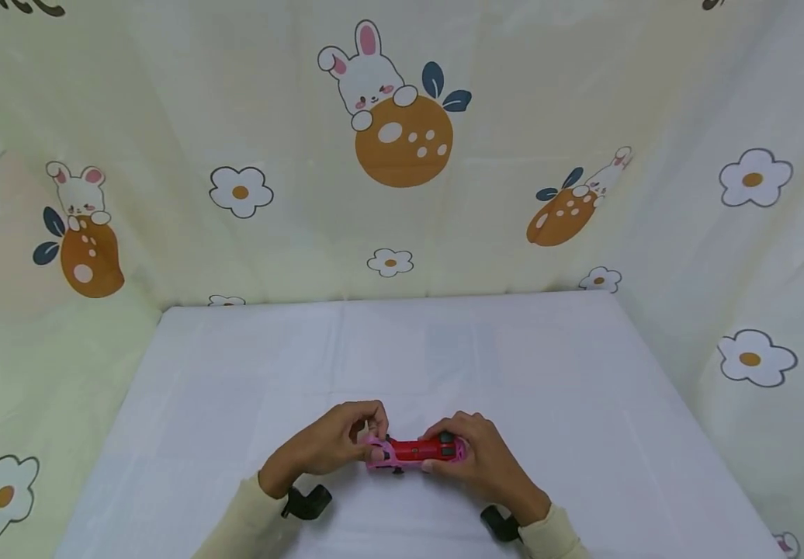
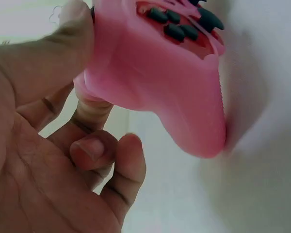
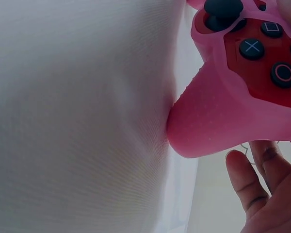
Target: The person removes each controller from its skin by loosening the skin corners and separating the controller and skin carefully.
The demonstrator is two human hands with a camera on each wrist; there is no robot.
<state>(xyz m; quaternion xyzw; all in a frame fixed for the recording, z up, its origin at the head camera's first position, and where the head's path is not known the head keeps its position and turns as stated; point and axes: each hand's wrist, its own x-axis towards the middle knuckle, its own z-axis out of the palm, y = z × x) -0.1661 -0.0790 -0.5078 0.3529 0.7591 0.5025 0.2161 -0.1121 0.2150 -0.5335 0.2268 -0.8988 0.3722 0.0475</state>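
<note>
A red game controller [image 1: 412, 450] in a pink silicone cover [image 2: 150, 77] is between the two hands, low over the table. My left hand [image 1: 335, 441] pinches its left end, thumb on the cover and fingers behind. The other end is gripped by my right hand [image 1: 482, 458], thumb and fingers on opposite sides. In the left wrist view the black direction pad [image 2: 174, 24] shows through an opening in the cover. The right wrist view shows the round symbol buttons [image 3: 282, 74] and a black thumbstick [image 3: 223, 9]. Red body stays uncovered along the middle in the head view.
A white cloth covers the table [image 1: 402, 365]. Behind and beside it hangs a pale curtain [image 1: 290, 241] printed with rabbits, oranges and flowers. Black wrist cameras [image 1: 307, 503] are strapped at both sleeves.
</note>
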